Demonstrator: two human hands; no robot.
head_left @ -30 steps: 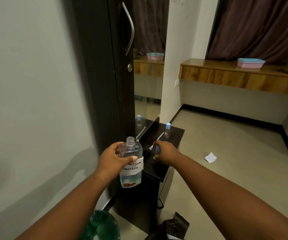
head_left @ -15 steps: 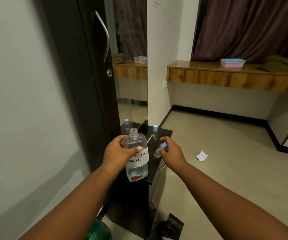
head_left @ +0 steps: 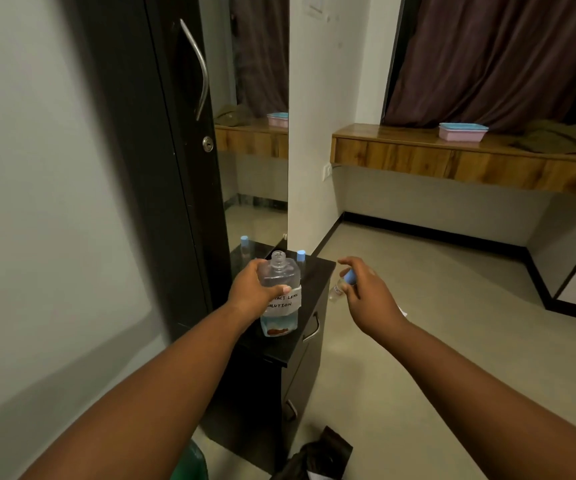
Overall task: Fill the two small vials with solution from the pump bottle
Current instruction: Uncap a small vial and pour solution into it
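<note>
left hand (head_left: 257, 289) is wrapped around the clear solution bottle (head_left: 279, 296) at centre frame, thumb pressed across its white handwritten label. the bottle's threaded neck is open, no pump on it, and a shallow layer of pale blue liquid sits at the bottom. it's held above the black cabinet (head_left: 309, 278), tilted a touch. over to the right, the right hand (head_left: 366, 292) has a small clear vial (head_left: 342, 284) with a blue cap pinched in its fingers, tilted, cap end up, out past the cabinet's right edge over the floor. the two hands are apart, bottle and vial not touching. second vial (head_left: 301, 256), blue cap on, stands upright on the cabinet top just behind the bottle, next to the mirror (head_left: 255, 168), which shows its reflection.
</note>
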